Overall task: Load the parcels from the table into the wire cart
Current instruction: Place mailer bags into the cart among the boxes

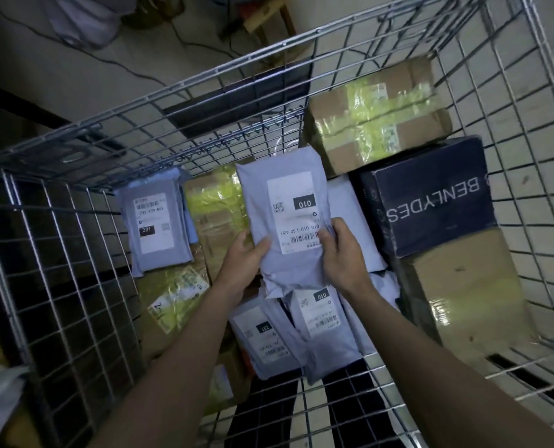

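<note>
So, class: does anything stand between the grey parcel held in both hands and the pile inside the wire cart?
Nothing visible does. The grey parcel, held by the left hand and right hand, is already inside the wire cart, directly above other parcels.

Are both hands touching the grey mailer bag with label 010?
Touching. The head view shows the left hand and right hand gripping the grey mailer bag at its sides.

Cardboard boxes (pixel 178 299) half-buried under mailers (pixel 157 221)
</note>
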